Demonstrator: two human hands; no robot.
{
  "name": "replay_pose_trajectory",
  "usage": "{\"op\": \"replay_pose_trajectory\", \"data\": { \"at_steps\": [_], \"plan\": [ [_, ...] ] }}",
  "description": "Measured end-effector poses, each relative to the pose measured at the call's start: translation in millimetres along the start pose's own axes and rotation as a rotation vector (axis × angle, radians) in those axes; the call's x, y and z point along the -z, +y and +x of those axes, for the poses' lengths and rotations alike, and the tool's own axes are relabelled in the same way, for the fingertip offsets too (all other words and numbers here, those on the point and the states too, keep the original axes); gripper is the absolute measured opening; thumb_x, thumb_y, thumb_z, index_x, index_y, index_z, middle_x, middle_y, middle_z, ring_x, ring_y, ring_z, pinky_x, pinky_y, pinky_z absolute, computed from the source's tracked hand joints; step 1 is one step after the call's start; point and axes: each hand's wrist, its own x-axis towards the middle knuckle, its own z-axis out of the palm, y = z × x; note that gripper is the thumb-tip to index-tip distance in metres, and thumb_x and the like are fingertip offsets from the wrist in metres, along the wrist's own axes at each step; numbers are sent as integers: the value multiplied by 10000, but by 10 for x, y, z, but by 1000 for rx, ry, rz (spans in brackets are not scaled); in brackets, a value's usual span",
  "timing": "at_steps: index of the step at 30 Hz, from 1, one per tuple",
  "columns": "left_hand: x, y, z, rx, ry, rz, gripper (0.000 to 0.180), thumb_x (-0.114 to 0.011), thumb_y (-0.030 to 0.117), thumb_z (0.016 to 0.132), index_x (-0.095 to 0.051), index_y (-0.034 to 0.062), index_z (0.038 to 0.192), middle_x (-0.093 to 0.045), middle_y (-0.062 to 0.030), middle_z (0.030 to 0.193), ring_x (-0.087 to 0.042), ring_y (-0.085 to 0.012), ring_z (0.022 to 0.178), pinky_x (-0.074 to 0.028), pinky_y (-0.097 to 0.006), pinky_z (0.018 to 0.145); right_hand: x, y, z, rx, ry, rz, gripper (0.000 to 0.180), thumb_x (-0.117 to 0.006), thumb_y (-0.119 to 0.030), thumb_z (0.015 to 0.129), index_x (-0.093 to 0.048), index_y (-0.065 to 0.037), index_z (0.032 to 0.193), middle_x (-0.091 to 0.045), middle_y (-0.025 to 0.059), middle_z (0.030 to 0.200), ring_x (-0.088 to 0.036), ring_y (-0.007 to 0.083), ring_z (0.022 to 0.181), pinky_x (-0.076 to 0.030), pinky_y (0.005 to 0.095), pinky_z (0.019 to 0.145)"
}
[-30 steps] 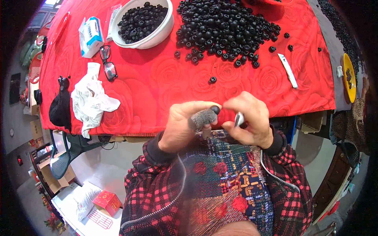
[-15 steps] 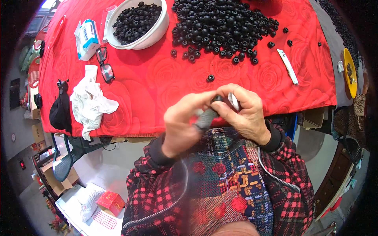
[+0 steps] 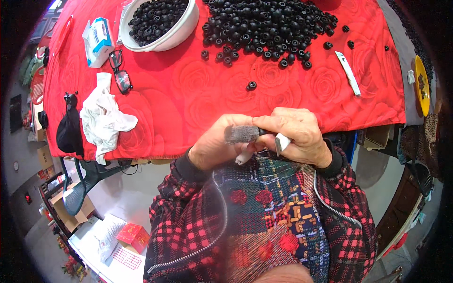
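My left hand [image 3: 214,141] and my right hand [image 3: 299,134] meet at the near edge of the red-covered table. A worn grey wrap [image 3: 241,134] covers a digit of my left hand, and a pale wrap shows on another finger below it. Where the fingertips meet, a sliver of a small black part [image 3: 261,132] shows; the fingers hide most of it, and both hands seem closed around it. Out of my right fist sticks a short flat whitish blade [image 3: 282,144]. A single black ring-shaped piece [image 3: 252,85] lies on the cloth just beyond.
A large heap of black pieces [image 3: 269,28] covers the far middle. Left of it stands a white bowl [image 3: 172,42] of similar pieces. Eyeglasses [image 3: 122,81], a tissue pack [image 3: 99,42] and a white cloth [image 3: 106,118] lie left; a white strip [image 3: 348,73] lies right.
Both hands have come slightly nearer to me. My left hand has turned, so its grey-wrapped digit lies level, and the black part is more hidden. The blade now points downward.
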Motion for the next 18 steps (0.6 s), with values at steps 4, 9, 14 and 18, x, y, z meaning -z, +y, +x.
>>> {"op": "replay_pose_trajectory", "data": {
  "at_steps": [4,9,14,18],
  "plan": [
    [4,-2,17,31,-17,3,137,-607,69,870,-629,-10,980,-609,-12,744,-544,-57,575,-389,-194,446,24,32,-8,21,-21,31,357,-766,-122,710,-651,-2,1026,-535,71,617,-515,209,500,-382,324,451],
    [-100,-25,1,-73,138,-214,121,-574,29,888,-637,-17,980,-622,-36,748,-572,-85,589,-439,-212,484,-41,23,-8,168,167,-127,369,-761,-84,710,-633,27,1038,-529,63,605,-496,197,472,-374,321,442],
    [-207,2,-41,-220,164,-88,214,-585,103,908,-629,-23,1074,-645,-44,809,-582,-86,603,-455,-212,514,11,-33,-52,244,199,-278,347,-759,-76,674,-626,18,980,-524,43,615,-494,189,487,-347,315,429],
    [-168,-3,-80,-321,146,-111,243,-599,127,906,-625,-26,1093,-644,-48,850,-579,-84,612,-461,-213,532,68,-70,-16,26,144,-67,307,-725,-103,712,-583,0,963,-539,92,710,-529,250,573,-406,343,497]
  ]
}}
